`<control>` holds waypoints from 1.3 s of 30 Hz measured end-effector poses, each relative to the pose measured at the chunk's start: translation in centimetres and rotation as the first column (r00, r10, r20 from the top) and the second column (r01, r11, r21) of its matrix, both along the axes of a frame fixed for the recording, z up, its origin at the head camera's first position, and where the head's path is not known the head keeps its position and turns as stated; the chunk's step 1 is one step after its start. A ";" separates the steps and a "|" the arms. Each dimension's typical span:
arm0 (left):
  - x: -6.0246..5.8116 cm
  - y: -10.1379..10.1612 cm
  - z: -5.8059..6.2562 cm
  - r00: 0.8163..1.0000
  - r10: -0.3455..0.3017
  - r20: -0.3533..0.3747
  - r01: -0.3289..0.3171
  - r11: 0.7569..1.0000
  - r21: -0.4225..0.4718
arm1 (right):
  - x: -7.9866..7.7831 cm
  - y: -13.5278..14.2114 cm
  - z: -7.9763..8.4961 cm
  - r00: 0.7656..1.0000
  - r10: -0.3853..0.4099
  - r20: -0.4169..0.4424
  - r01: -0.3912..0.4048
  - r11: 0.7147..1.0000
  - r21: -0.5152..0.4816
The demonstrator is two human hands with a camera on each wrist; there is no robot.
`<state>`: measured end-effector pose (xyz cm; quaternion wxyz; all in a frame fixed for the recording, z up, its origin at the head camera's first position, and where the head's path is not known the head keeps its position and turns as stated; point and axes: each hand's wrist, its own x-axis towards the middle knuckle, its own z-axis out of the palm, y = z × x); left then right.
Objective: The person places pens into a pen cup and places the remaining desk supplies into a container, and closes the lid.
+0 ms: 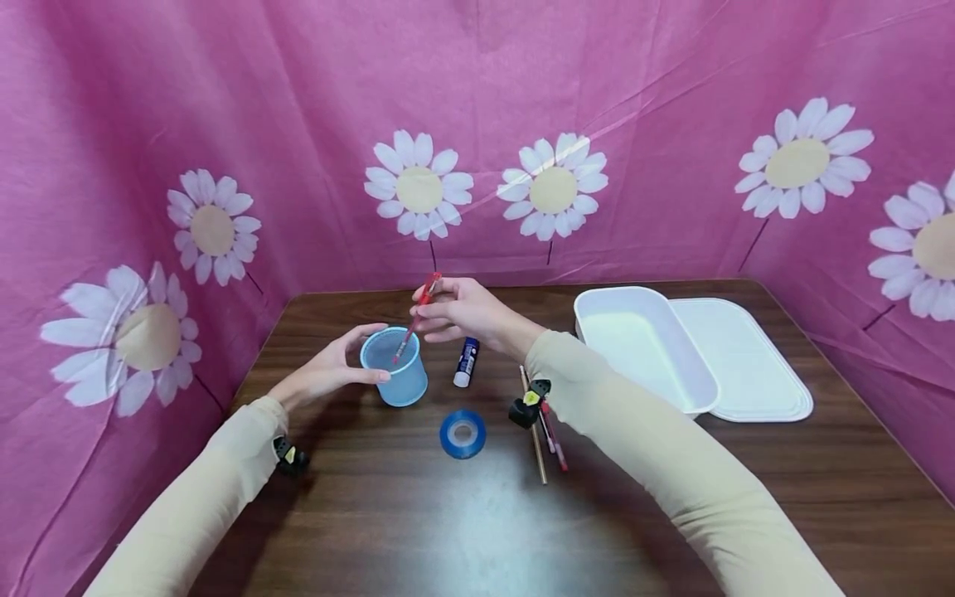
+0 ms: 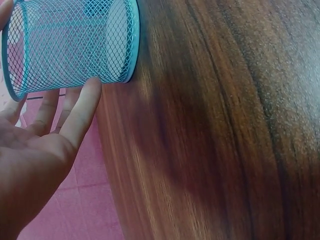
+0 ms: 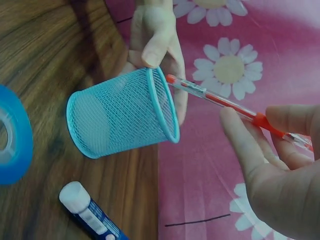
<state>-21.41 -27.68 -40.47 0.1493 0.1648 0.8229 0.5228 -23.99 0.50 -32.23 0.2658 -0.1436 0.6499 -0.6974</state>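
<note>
A light blue mesh pen cup (image 1: 404,386) stands upright near the back left of the table. My left hand (image 1: 332,366) holds it from the left, thumb at the near side of the rim and fingers around the far side. My right hand (image 1: 473,313) pinches a red pen (image 3: 215,97) between thumb and fingers. The pen slants down, its lower end at the cup's mouth; in the right wrist view that tip is right beside the rim. Through the mesh, in the left wrist view, the cup (image 2: 65,45) shows its pale base.
Right of the cup lies a blue glue stick (image 1: 466,363) with a white cap. Nearer is a roll of blue tape (image 1: 448,434). A pencil (image 1: 539,456) and pens (image 1: 556,448) lie partly under my right forearm. A white plastic box (image 1: 642,340) overlaps its lid (image 1: 768,373) at right.
</note>
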 end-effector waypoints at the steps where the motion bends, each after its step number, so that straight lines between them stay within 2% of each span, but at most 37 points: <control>1: 0.0 0.0 0.0 1.000 0.002 -0.001 -0.002 1.000 0.003 | -0.1 -0.3 -0.1 1.000 -0.010 -0.001 0.010 1.000 -0.001; 4: 0.0 -0.1 0.0 1.000 0.009 -0.006 -0.009 1.000 -0.001 | -0.3 -1.2 -0.6 1.000 -0.027 -0.008 0.028 1.000 0.013; 11: -0.1 0.0 -0.3 1.000 0.004 -0.003 -0.004 1.000 -0.012 | -0.5 -2.2 -2.2 1.000 -0.005 -0.027 0.007 0.998 0.063; 17: -0.1 -0.1 -0.2 1.000 -0.004 0.004 0.004 1.000 0.014 | -0.3 -2.9 -2.9 0.997 -0.058 -0.054 0.061 0.996 0.064; 23: -0.1 -0.1 -0.5 1.000 -0.007 -0.003 0.007 0.999 0.038 | 0.0 -3.5 -3.6 0.995 -0.062 -0.072 0.069 0.993 0.092; 30: -0.1 -0.1 -0.9 1.000 -0.016 0.011 0.016 0.999 0.042 | -0.2 -3.8 -4.1 0.996 -0.063 -0.057 0.070 0.989 0.130; 39: -0.1 -0.1 -0.6 1.000 -0.010 0.012 0.010 0.999 0.030 | -0.4 -4.1 -4.1 0.995 -0.039 -0.095 0.054 0.987 0.154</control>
